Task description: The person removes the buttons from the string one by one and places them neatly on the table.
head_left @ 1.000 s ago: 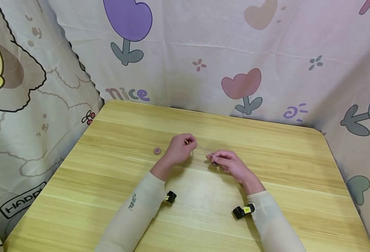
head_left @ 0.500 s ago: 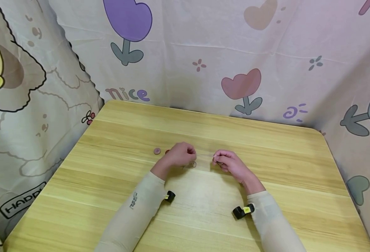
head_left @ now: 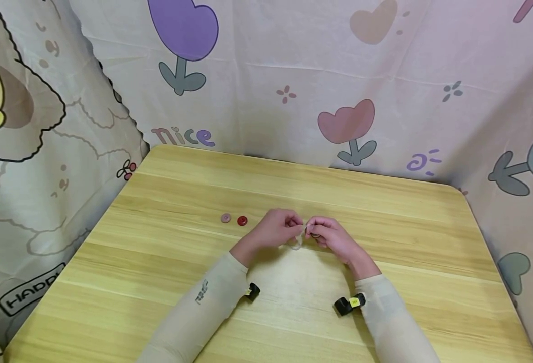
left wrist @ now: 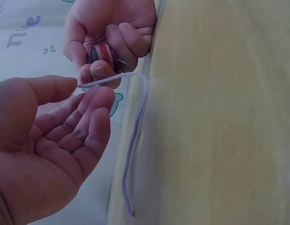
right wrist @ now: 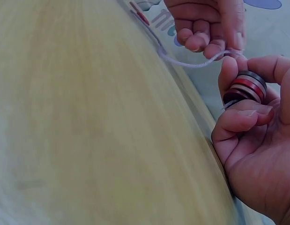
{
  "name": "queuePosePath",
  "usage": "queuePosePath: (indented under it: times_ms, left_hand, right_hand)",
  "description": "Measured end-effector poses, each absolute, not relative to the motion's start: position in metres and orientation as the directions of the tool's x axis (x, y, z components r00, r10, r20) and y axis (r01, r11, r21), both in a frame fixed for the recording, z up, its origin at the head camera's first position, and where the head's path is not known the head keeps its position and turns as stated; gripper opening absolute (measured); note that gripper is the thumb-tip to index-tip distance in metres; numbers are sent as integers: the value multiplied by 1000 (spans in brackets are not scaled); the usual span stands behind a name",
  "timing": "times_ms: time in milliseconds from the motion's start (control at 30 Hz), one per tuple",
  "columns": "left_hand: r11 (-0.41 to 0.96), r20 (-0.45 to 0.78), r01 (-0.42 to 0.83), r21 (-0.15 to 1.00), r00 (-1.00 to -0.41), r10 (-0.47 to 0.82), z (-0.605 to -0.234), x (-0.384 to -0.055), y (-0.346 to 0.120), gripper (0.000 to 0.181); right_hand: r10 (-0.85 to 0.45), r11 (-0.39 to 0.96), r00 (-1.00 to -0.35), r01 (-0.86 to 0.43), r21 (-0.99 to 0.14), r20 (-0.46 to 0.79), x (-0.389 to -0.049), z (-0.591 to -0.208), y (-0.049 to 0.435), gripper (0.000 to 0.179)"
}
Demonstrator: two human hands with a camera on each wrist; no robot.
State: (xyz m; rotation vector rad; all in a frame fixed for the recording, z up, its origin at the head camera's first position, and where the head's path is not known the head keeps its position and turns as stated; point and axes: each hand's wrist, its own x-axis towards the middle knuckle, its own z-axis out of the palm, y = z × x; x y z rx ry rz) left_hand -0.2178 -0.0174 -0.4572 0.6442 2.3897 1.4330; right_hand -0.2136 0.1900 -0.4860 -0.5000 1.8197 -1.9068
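Smooth wooden tabletop (head_left: 293, 322), fibrous cord (left wrist: 136, 126), smooth plastic-looking buttons (right wrist: 249, 87)

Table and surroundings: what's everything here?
Red button: one, red, on the table beside the left hand.
Pink button: one, pink, left of the red one.
Stack: one, black, red and pinkish discs, in the right hand.
Cord: one, pale, pinched by the left hand, partly loose.
Table: one, light wood, under both hands.
Cloth: count unclear, pale printed, behind and beside the table.
Cameras: two, black, one at each sleeve.
Sleeves: two, cream, on the arms.
Hands: two, close together over the table.
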Motion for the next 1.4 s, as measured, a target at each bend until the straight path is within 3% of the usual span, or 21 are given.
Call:
queuePosePath:
  times_ms: [167,333,600,767,1100,1400]
  left_hand:
    - [422,-12,247,872,-852,524,-460,-217,-15,13]
    - [441,-3,209,873,-902,432,-460,-217,-18,12]
    - [463,1,184,867,-930,368,-456,-218,-25,11]
    - [441,9,173,881,-937,350,-453,-218,-28,10]
    - [370,74,240,897,-908,412,-447,-216,-25,10]
    - [357,73,239,903,-904,420,-447,-214,-25,13]
  right_hand:
    - [-553,-19,-832,76,-997,-53,-214,-485,190,25]
    - [-557,-1,-828,83,-997,-68,-214,-485,190,31]
    - [-646,-92,-763,65,-994,10,-214,-485,195,35]
    - [-666,-117,-746,116,-986,-9,-215,-484,197,37]
    - [-609,-58,-792,100,-993,-44,-212,-480,192,41]
    - [-529,-51,-841,166,-985,-114,-214,-481,191,39]
